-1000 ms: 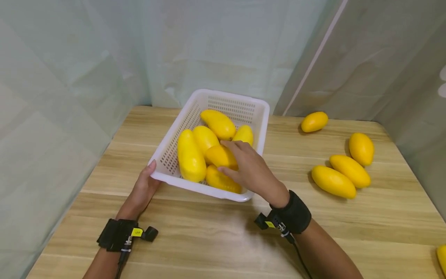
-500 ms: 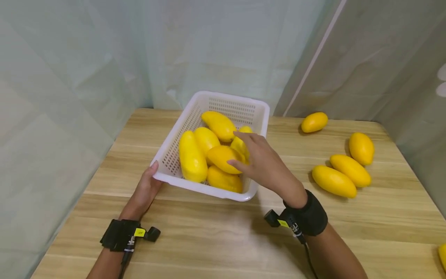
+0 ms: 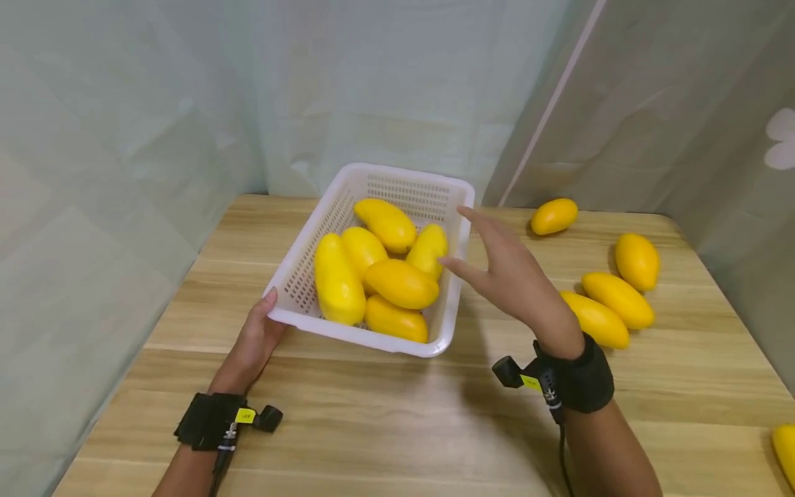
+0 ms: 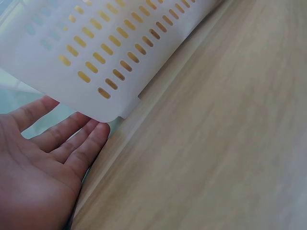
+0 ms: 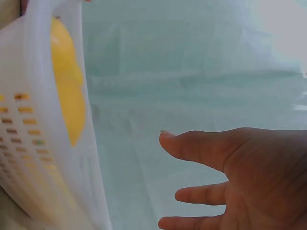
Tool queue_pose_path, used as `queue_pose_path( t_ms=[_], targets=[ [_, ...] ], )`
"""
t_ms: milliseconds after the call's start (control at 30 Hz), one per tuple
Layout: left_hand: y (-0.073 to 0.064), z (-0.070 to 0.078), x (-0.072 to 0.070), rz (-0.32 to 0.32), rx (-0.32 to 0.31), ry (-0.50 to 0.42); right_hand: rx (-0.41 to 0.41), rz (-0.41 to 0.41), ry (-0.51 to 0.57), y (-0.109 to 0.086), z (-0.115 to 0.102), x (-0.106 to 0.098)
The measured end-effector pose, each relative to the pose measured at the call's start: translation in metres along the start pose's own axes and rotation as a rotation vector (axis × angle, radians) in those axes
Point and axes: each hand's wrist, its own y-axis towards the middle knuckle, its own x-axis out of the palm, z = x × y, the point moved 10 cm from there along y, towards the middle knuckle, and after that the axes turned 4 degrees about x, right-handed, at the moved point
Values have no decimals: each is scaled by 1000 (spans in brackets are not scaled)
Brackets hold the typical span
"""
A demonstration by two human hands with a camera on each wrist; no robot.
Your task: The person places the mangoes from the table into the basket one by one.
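A white perforated plastic basket stands mid-table in the head view. Inside lie several yellow mangoes, among them a mango on top of the pile and another mango by the right wall. My left hand holds the basket's near-left corner, thumb on the rim; in the left wrist view its fingers reach the outside of that corner. To the right of the basket my right hand is held with thumb and fingers spread and nothing between them; its thumb overlaps the right rim in the head view.
Several loose mangoes are on the wooden table to the right: a mango near the back edge, a cluster with a mango, and a mango cut off at the right. A pale curtain hangs behind the table.
My right hand has let go of the top mango in the basket and moved right, out over the basket's right rim. My left hand keeps its hold on the corner.
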Motion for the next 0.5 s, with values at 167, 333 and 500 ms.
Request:
queue_pose_path(
  t_ms=[167,333,500],
  targets=[
    [1,-1,-2,6,16,23,28,29,5,1,14,-13],
    [1,-3,-2,1,18,42,67,25,28,1,27,-19],
    [1,-6,-4,9,6,51,92,25,41,0,37,-29]
  ],
)
